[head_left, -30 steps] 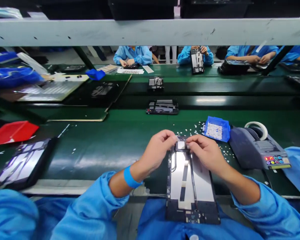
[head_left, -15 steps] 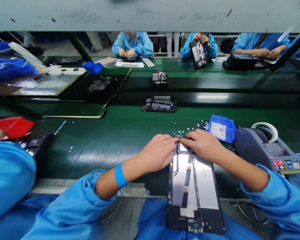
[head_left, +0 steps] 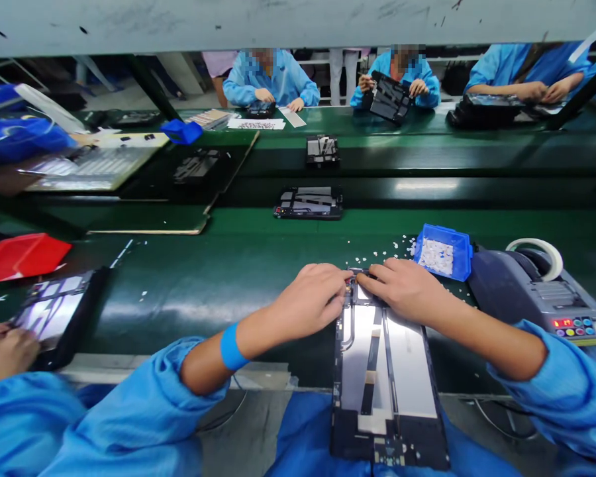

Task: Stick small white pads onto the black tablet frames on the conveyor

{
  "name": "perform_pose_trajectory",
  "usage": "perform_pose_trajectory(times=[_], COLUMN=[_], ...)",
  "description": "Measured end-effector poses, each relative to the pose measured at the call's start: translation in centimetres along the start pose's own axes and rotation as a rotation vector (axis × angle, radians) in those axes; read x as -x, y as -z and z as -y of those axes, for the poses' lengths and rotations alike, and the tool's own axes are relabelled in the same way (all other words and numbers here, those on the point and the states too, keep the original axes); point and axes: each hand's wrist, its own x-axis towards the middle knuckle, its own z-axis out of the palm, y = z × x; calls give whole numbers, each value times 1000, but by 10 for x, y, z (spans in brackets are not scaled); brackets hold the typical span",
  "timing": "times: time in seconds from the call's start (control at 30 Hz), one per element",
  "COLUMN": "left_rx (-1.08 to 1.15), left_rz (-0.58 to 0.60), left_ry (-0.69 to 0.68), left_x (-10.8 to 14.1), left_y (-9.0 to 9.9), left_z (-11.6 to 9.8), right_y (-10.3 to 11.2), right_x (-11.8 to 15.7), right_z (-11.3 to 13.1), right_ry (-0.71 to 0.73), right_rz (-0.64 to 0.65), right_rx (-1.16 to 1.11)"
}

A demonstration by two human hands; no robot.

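Note:
An opened tablet (head_left: pixel 412 371), with silver battery panels and black strips, extends from the green work surface over its near edge. My left hand (head_left: pixel 310 298), a blue band (head_left: pixel 232 346) on its wrist, is closed at the top left corner, index fingertip pressed on it. Across the top edge, my right hand (head_left: pixel 402 285) curls its fingers over the tablet, its index tip close to the left one. Whatever tiny part lies under the fingertips is hidden. Just beyond the right hand stands a blue bin (head_left: pixel 459 255) of small white pieces, several of them scattered beside it.
A grey tape dispenser (head_left: pixel 531 285) stands at the right. Two more opened tablets (head_left: pixel 310 202) lie ahead along the line. At the left, a co-worker's hands (head_left: pixel 7 351) are at another tablet (head_left: pixel 54 311), near a red bin (head_left: pixel 24 257). Co-workers sit opposite.
My hands stay at the tablet's top edge with only slight finger shifts. At left, the co-worker's arm has drawn back, uncovering their tablet. Opposite, a co-worker has tilted a held tablet.

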Motion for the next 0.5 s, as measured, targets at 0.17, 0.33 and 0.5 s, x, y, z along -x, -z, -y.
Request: perform_pose_trajectory(times=[0.17,0.33,0.5], left_rx=[274,261,392], left_rz=[-73,-6,30], left_ry=[244,317,408], left_x=[-14,-33,-42], left_y=[2,-4,-8], left_z=[2,7,11], right_y=[5,4,3], right_x=[0,0,0], right_z=[-3,-4,-4], right_ry=[26,39,50], right_rz=[66,66,66], right_rx=[38,48,47])
